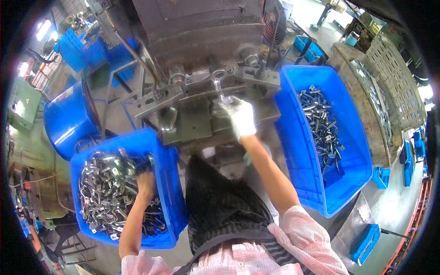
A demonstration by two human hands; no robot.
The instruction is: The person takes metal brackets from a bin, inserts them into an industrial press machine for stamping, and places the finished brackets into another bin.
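My right hand (240, 117), in a white glove, is stretched out to the press machine (201, 55) and grips a shiny metal part (219, 85) that stands in the machine's fixture (215, 87). My left hand (145, 182) is bare and reaches down into the left blue bin (169, 174), fingers closed among several shiny metal parts (103, 188); what it grips is hard to make out. A second blue bin (357, 151) to my right holds a smaller pile of darker metal parts (323, 126).
A blue drum (68, 119) stands at the left beside the machine. A fan (274, 23) sits on top at the right. A grey mesh crate (394, 78) and small blue trays (366, 243) lie to the far right. A dark apron covers my lap.
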